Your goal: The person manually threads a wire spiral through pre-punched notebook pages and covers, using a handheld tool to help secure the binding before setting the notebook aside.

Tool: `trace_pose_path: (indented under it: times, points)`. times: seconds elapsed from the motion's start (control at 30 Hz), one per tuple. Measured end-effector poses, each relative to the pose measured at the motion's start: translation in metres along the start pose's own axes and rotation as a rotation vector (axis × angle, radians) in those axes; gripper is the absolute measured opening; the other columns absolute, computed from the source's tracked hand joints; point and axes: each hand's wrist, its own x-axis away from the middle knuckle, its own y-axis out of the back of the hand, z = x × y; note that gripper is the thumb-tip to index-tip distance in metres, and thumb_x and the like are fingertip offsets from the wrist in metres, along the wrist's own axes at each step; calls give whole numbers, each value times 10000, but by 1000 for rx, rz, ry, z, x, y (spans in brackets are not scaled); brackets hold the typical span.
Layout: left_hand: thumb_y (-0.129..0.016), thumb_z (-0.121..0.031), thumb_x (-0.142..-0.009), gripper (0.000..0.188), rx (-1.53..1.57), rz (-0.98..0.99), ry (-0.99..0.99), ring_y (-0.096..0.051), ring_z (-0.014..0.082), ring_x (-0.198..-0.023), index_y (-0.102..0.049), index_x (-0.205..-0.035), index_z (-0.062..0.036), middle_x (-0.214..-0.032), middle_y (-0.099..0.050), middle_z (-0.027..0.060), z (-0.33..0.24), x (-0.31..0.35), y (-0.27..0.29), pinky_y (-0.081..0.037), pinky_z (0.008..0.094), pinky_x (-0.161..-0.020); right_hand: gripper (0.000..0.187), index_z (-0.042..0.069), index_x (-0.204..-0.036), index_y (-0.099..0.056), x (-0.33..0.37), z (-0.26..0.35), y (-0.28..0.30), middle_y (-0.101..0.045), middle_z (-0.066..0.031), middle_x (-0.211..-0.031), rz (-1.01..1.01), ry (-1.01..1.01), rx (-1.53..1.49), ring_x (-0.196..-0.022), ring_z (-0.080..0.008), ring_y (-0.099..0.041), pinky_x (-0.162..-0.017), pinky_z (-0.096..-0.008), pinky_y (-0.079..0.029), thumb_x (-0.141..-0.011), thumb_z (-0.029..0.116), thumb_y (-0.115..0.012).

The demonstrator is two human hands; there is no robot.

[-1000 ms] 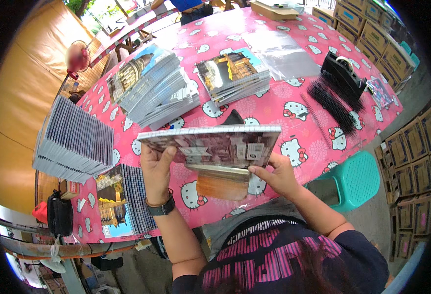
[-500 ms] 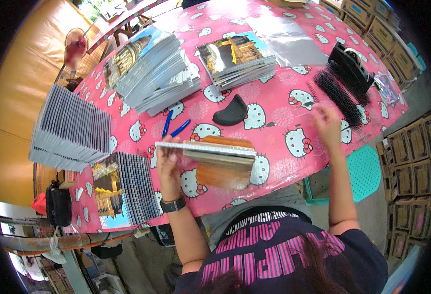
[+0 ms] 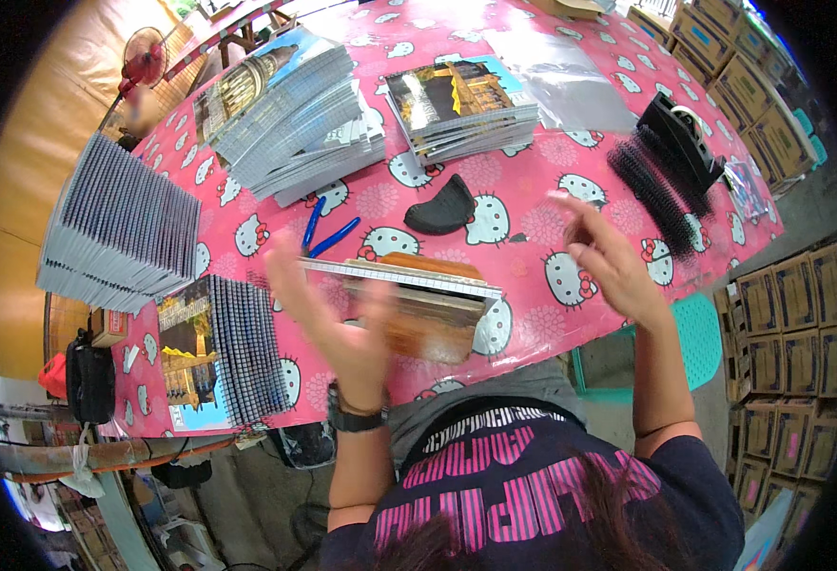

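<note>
A booklet (image 3: 418, 275) with a row of punched holes along its upper edge rests on a wooden block (image 3: 418, 309), over a brown wooden board (image 3: 423, 343) at the near edge of the table. My left hand (image 3: 338, 328), blurred, is raised at the booklet's left end with fingers and thumb apart, gripping nothing. To the right, my right hand (image 3: 604, 257) hovers above the tablecloth, index finger stretched left and the others loosely bent, nothing visible in it. Blue-handled pliers (image 3: 328, 233) and a black curved piece (image 3: 440, 206) lie beyond the booklet.
Black spiral binding coils (image 3: 652, 195) lie beside a black tape dispenser (image 3: 680, 143) at right. Stacks of booklets stand at the back (image 3: 281, 114), back middle (image 3: 461, 105) and far left (image 3: 124, 224); bound ones (image 3: 247, 352) lie near left. Clear plastic sheets (image 3: 566, 81) sit behind.
My left hand has let go of the booklet's left end and moved nearer me, fingers spreading. My right hand has moved left, away from the coils. The booklet stays on the wooden block.
</note>
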Motion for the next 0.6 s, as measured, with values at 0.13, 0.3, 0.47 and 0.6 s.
trace_pose_path:
  times: [0.13,0.3,0.47,0.6]
  points:
    - [-683,-380,-773,698,-204,466,-217,-447,253,-1173,-442,-1347,-64,-1140,-530,70,-52,19,-22,-35,662,-1055,309,58,-1250,-524,13,54,3,-559,-98,-849,323,-201,-117,-789,-208,-561,-766,-307,-447,-965,162,-464]
    - [-717,-358,-722,537,-217,388,-322,-506,229,-1013,-564,-1175,-111,-937,-526,26,-38,31,-44,-63,661,-1058,278,32,-1184,-594,14,40,-22,-602,-59,-938,131,207,-1,-765,-133,-552,-682,-257,-445,-933,133,-534]
    - [-720,-291,-725,418,-126,488,-291,-523,231,-1008,-595,-1085,-119,-981,-555,39,-44,17,-36,-142,610,-1060,198,29,-1022,-648,8,43,-21,-602,-85,-910,93,128,-2,-810,-197,-599,-700,-303,-478,-828,16,-616]
    - [-716,-152,-735,266,117,520,-241,-569,224,-963,-642,-988,-114,-957,-611,41,-33,6,-24,-231,482,-1034,202,36,-944,-661,6,41,-20,-596,-82,-893,62,204,-10,-806,-217,-603,-705,-317,-488,-760,-46,-644]
